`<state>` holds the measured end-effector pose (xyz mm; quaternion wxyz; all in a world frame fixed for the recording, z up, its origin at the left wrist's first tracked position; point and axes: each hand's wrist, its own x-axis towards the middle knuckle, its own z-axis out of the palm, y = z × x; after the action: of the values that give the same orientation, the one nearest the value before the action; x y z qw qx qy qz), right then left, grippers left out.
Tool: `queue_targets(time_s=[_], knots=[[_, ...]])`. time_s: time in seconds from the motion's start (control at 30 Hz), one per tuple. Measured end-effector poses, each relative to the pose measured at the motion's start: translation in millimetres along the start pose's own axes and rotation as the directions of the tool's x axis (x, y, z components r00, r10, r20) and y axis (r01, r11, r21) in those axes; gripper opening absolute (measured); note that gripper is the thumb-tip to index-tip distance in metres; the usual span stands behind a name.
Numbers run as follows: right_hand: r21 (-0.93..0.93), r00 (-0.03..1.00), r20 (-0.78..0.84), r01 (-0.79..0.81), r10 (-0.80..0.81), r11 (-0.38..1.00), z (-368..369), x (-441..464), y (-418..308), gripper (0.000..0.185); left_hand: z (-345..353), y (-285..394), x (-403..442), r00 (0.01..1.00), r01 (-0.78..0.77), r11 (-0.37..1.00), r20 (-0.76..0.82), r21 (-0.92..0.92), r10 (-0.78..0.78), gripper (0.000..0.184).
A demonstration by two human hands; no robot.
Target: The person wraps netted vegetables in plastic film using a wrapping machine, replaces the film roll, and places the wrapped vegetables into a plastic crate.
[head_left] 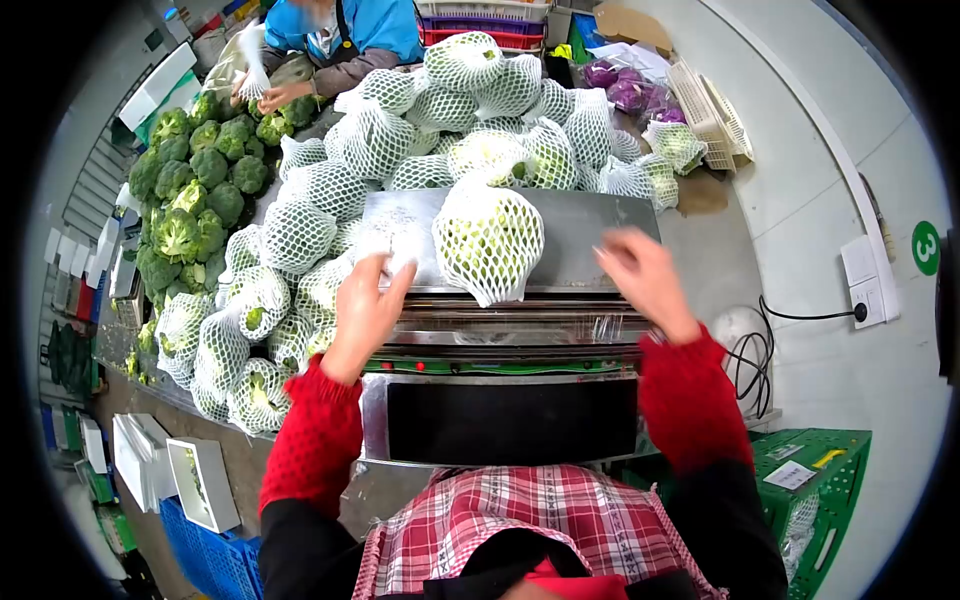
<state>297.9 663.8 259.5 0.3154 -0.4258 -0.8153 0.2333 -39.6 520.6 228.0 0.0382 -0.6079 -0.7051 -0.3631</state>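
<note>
A broccoli head in a white foam net (488,242) rests on the metal plate (595,225) of a wrapping machine, its lower end over the plate's front edge. My left hand (366,308) is left of it, thumb and forefinger apart, not touching it. A whitish, glossy patch (395,235) shows beyond those fingers; I cannot make out whether it is film or glare. To the right, my right hand (648,280) hovers with its fingers stretched toward the plate, apart from the netted broccoli. No held object shows in either hand.
Netted broccoli (375,140) are piled behind and left of the machine. Bare broccoli (205,170) lie at far left, near a co-worker in a blue top (385,30). Purple cabbages (628,90) sit back right. A green crate (815,500) and black cable (755,350) are at right.
</note>
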Motion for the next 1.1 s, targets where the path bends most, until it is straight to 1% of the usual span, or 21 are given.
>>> queue_targets(time_s=[0.07, 0.17, 0.3, 0.33, 0.37, 0.4, 0.43, 0.5, 0.53, 0.57, 0.6, 0.63, 0.7, 0.77, 0.8, 0.83, 0.9, 0.93, 0.97, 1.03, 1.1], knots=[[-0.489, 0.953, 0.130, -0.178, 0.273, 0.854, -19, -41, 7, 0.037, -31, 2, -27, 0.963, 0.015, 0.877, 0.231, 0.480, -0.143, 0.041], [-0.621, 0.827, 0.334, -0.169, 0.453, 0.765, -5, -55, -6, 0.039, -23, 11, -34, 0.886, -0.004, 0.873, 0.407, 0.488, -0.224, 0.043], [-0.039, 0.901, 0.333, -0.283, 0.279, 0.958, 8, -66, 7, 0.032, -4, -5, -45, 0.929, 0.129, 0.990, 0.342, 0.059, -0.141, 0.035], [0.218, 0.717, 0.521, -0.636, 0.463, 0.740, -16, -78, -16, 0.031, -34, 0, -49, 0.796, 0.441, 0.883, 0.525, -0.163, -0.301, 0.034], [0.317, 0.663, 0.637, -0.690, 0.393, 0.650, -43, -92, -38, 0.029, -72, 13, -59, 0.603, 0.716, 0.634, 0.717, -0.292, -0.350, 0.034], [0.331, 0.581, 0.692, -0.783, 0.428, 0.527, -59, -104, -58, 0.029, -101, 29, -74, 0.568, 0.783, 0.482, 0.768, -0.393, -0.296, 0.034], [0.456, 0.673, 0.642, -0.720, 0.367, 0.522, -73, -108, -81, 0.027, -122, 39, -78, 0.544, 0.826, 0.314, 0.807, -0.467, -0.229, 0.034], [0.792, 0.871, 0.439, -0.491, 0.220, 0.363, -78, -83, -98, 0.023, -132, 60, -48, 0.868, 0.497, 0.140, 0.491, -0.856, -0.077, 0.040], [0.964, 0.963, 0.263, -0.265, -0.054, -0.022, -64, -55, -97, 0.023, -127, 68, -20, 0.960, 0.279, -0.005, 0.279, -0.960, -0.018, 0.041], [0.995, 0.994, 0.092, -0.094, 0.055, 0.036, -49, -20, -103, 0.021, -120, 65, 11, 0.990, 0.141, 0.083, 0.142, -0.986, -0.005, 0.041], [0.992, 0.983, -0.088, 0.071, 0.158, 0.108, -33, 13, -108, 0.021, -93, 72, 42, 0.972, 0.100, 0.253, 0.040, -0.962, -0.232, 0.039], [0.918, 0.983, -0.146, 0.095, 0.107, 0.385, -5, 46, -86, 0.022, -58, 48, 77, 0.974, 0.009, 0.476, -0.100, -0.879, -0.204, 0.033], [0.695, 0.995, -0.092, 0.032, 0.044, 0.718, 56, 65, -32, 0.028, 31, -27, 91, 0.960, 0.279, 0.675, 0.172, -0.683, -0.222, 0.019], [0.525, 0.999, 0.034, -0.008, -0.011, 0.851, 84, 56, 5, 0.027, 71, -32, 70, 0.887, 0.460, 0.483, 0.410, -0.745, -0.212, 0.014], [0.627, 0.998, 0.059, -0.032, -0.007, 0.778, 87, 56, 14, 0.028, 73, -28, 66, 0.915, 0.401, 0.392, 0.383, -0.828, -0.127, 0.023], [0.719, 0.995, 0.103, -0.084, 0.014, 0.690, 92, 50, 23, 0.030, 52, -23, 66, 0.914, 0.325, 0.646, 0.405, -0.691, -0.026, 0.037], [0.721, 0.983, 0.173, -0.084, -0.061, 0.688, 85, 42, 17, 0.036, 34, -11, 64, 0.886, -0.165, 0.907, 0.345, -0.388, 0.309, 0.050], [0.724, 0.962, 0.211, -0.036, -0.172, 0.689, 81, 46, 15, 0.044, 40, -16, 70, 0.780, -0.574, 0.795, 0.167, -0.193, 0.604, 0.060], [0.725, 0.964, 0.204, -0.033, -0.170, 0.688, 80, 47, 15, 0.044, 42, -18, 75, 0.775, -0.580, 0.791, 0.168, -0.194, 0.609, 0.060], [0.050, 0.855, 0.122, 0.502, -0.504, 0.864, 80, 47, 13, 0.060, 43, -19, 82, 0.676, -0.725, 0.687, 0.141, -0.053, 0.724, 0.058], [0.042, 0.864, 0.082, 0.494, -0.496, 0.868, 79, 46, 5, 0.071, 48, -16, 83, 0.691, -0.704, 0.690, 0.062, -0.168, 0.720, 0.053]])
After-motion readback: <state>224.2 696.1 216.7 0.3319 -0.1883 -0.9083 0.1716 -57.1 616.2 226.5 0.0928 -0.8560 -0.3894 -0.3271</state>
